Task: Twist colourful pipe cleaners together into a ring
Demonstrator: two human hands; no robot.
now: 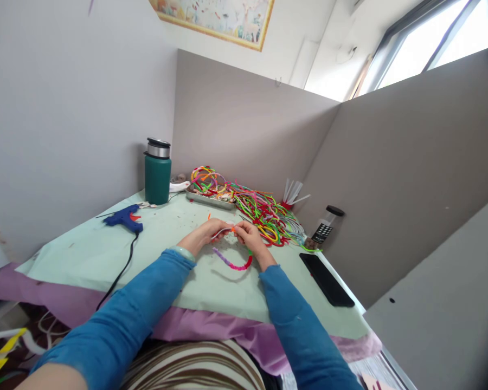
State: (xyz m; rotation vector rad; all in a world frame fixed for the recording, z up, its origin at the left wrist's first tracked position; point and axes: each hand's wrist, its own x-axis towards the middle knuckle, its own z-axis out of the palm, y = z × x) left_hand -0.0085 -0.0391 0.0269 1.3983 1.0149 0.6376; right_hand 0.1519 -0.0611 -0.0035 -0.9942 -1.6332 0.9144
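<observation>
My left hand (209, 230) and my right hand (248, 236) meet over the middle of the table, both pinched on the same thin white and orange pipe cleaner (224, 231) stretched between them. Below the hands a curved purple and pink pipe cleaner piece (232, 264) lies on the pale green sheet (106, 249). Both arms wear blue sleeves, and a light bracelet sits on the left wrist.
A heap of coloured pipe cleaners (264, 212) spills from a metal tray (209, 199) at the back. A green flask (158, 172) and a blue glue gun (124, 218) with its black cord are at left. A black phone (326, 279) and a dark-lidded jar (325, 225) are at right. Grey partitions wall the desk.
</observation>
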